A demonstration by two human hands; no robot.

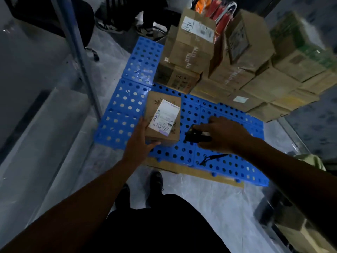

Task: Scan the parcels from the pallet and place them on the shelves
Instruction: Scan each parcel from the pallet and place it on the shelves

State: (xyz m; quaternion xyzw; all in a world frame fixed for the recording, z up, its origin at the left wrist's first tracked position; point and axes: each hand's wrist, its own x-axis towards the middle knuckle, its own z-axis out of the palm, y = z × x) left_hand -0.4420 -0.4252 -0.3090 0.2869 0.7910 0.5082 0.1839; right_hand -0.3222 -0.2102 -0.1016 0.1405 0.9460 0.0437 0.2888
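I look down on a blue perforated pallet (125, 106) lying on a pale, plastic-covered floor (209, 203), with a strip of flat cardboard (197, 173) showing under its near edge. A stack of brown parcels (237, 70) fills the pallet's far right corner; the left side and the near edge are bare blue plastic. A grey metal shelf upright (80, 57) stands just beside the pallet's left edge, and the shelf boards run down the left of my view.

My left hand (140, 143) is clamped on 1 small parcel (163, 117) from below and from its left side, label up, over the pallet's near left part. My right hand (224, 134) is closed around a black scanner (196, 135), with 1 finger stretched along its top, just right of that parcel and not touching it. A black strap (212, 158) lies on the pallet under the right hand. My 2 shoes (156, 179) stand on the floor near the pallet's near edge.
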